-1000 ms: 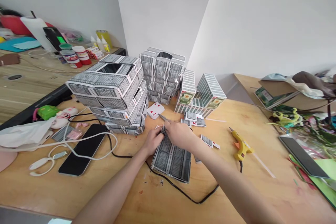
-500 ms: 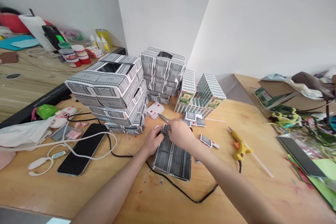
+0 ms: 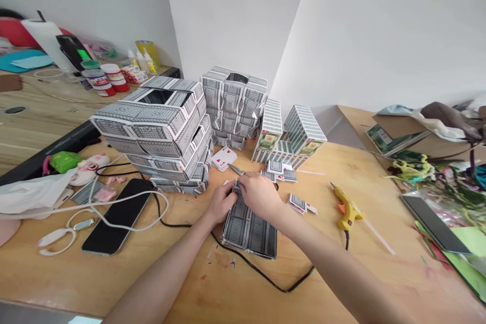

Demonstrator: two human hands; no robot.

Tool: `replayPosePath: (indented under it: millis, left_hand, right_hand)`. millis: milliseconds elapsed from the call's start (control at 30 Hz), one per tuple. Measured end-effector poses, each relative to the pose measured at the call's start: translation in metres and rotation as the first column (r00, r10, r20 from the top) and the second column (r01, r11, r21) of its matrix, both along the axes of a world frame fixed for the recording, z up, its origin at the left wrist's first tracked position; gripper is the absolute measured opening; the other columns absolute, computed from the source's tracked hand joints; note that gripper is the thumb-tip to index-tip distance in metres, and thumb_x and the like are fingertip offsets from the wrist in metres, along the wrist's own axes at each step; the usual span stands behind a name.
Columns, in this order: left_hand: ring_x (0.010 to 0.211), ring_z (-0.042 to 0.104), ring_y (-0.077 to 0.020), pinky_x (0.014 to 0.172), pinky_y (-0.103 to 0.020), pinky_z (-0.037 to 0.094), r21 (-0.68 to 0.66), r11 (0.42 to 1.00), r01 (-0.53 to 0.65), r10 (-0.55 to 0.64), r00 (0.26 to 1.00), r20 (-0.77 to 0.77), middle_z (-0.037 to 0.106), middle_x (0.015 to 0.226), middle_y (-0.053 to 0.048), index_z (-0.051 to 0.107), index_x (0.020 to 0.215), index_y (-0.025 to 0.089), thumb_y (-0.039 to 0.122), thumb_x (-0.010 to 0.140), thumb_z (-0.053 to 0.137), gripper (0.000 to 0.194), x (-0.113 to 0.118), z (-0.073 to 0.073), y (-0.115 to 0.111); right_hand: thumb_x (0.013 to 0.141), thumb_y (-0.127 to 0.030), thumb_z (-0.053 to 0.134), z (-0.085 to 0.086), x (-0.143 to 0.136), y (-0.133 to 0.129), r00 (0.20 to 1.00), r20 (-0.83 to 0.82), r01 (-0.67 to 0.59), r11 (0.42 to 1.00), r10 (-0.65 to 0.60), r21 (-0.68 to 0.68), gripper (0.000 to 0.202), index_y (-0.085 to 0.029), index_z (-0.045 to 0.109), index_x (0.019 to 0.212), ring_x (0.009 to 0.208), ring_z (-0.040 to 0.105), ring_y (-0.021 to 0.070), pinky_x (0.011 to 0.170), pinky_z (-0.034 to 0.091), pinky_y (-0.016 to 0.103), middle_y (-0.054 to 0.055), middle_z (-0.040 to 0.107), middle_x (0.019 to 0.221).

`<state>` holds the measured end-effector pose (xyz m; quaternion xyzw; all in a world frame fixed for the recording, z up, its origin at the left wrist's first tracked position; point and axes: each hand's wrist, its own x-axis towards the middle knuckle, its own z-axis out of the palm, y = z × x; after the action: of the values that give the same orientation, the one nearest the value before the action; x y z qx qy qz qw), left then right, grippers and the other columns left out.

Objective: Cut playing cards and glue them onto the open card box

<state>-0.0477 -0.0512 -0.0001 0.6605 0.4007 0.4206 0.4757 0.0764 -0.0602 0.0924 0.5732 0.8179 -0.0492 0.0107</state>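
Note:
A flat panel of grey-backed playing cards (image 3: 252,228) lies on the table in front of me. My left hand (image 3: 222,202) pinches its far left corner. Beside it my right hand (image 3: 258,195) is closed at the panel's far edge, its fingertips curled down and partly hidden. The scissors (image 3: 235,168) lie just beyond my hands, their blades pointing at loose cards (image 3: 224,158) with red hearts. Small grey-backed cards (image 3: 281,169) sit beyond my right hand, and a few more (image 3: 298,202) are to its right.
Two tall card-built blocks (image 3: 152,131) (image 3: 233,106) stand behind, left and centre. Green-and-white card boxes (image 3: 292,134) stand right of them. A yellow glue gun (image 3: 347,207) lies right, a black phone (image 3: 117,217) left. A black cable (image 3: 261,276) runs around the panel's near side.
The view has shifted slightly. My right hand has moved a little left along the panel's far edge; my left hand has stayed at the corner.

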Motion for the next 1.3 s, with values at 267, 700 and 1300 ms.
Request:
replayPosePath:
  millis: [267,700,1300]
  left_hand:
    - [0.069,0.047,-0.0153,0.06,-0.025,0.036,0.025,1.0,-0.003,0.004,1.0,-0.017,0.054,0.068,-0.001,0.052,0.068,0.015,0.015,0.066,0.038,0.015,0.0,-0.003,0.0]
    - [0.065,0.045,-0.0134,0.057,-0.024,0.035,-0.005,1.0,0.004,-0.005,1.0,-0.019,0.052,0.064,0.0,0.052,0.067,0.014,0.017,0.069,0.039,0.013,-0.001,-0.001,-0.001]
    - [0.064,0.045,-0.0138,0.057,-0.024,0.035,-0.013,1.0,0.002,-0.002,0.999,-0.036,0.049,0.061,0.0,0.049,0.063,0.015,0.018,0.069,0.039,0.011,-0.001,-0.002,-0.001]
  right_hand:
    - [0.08,-0.015,0.04,-0.002,-0.005,-0.004,0.998,0.054,0.012,0.999,-0.015,0.047,0.021,-0.015,0.061,0.081,0.077,0.06,0.0201,0.064,0.041,0.027,0.01,0.064,0.084]
    - [0.08,-0.013,0.04,-0.003,-0.008,0.003,0.992,0.124,-0.045,0.998,0.039,0.05,0.023,-0.014,0.063,0.081,0.077,0.06,0.0202,0.062,0.043,0.027,0.011,0.064,0.083]
    - [0.083,-0.01,0.034,-0.002,-0.003,-0.002,0.985,0.129,-0.122,0.992,0.116,0.041,0.022,-0.012,0.053,0.096,0.089,0.052,0.0224,0.072,0.044,0.032,0.014,0.055,0.097]
